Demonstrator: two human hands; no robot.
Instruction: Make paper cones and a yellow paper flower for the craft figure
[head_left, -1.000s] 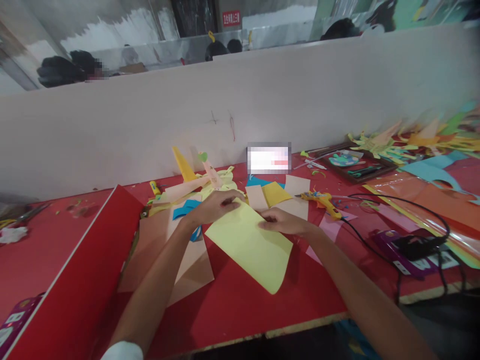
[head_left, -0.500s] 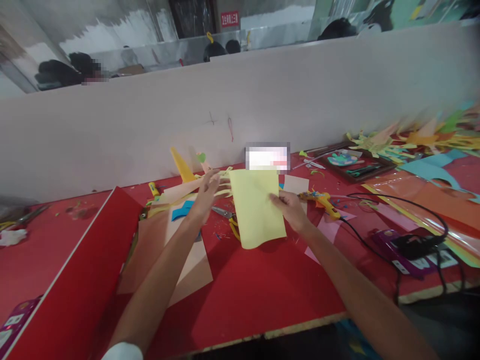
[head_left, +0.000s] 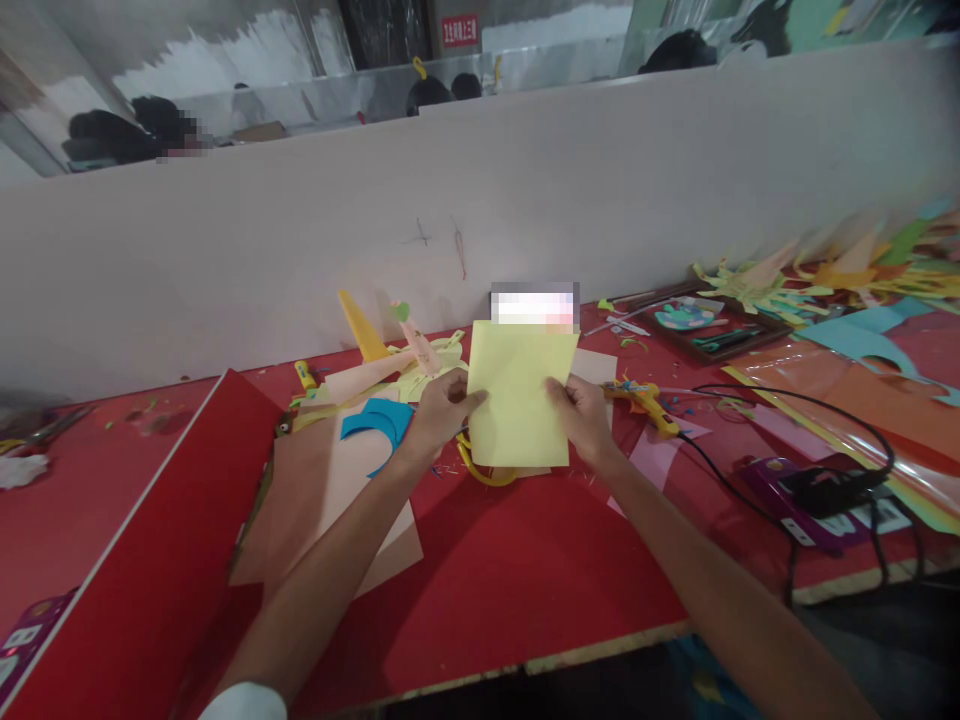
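I hold a pale yellow sheet of paper (head_left: 517,395) upright above the red table (head_left: 525,570). My left hand (head_left: 437,410) pinches its left edge and my right hand (head_left: 581,415) grips its right edge. Under the sheet lie scissors with yellow handles (head_left: 484,470), partly hidden. A blue paper cutout (head_left: 375,420) rests on beige sheets (head_left: 330,490) just left of my left hand.
A yellow glue gun (head_left: 645,400) lies right of my right hand, its black cable (head_left: 795,420) running to a purple device (head_left: 810,500). Paper scraps (head_left: 397,365) pile behind. A red board (head_left: 150,540) leans at left. A white partition (head_left: 480,210) closes the back. A tray (head_left: 712,325) sits far right.
The yellow sheet was lifted off the table and turned upright. My left hand let go, then took hold of its left edge again. The scissors came into view underneath.
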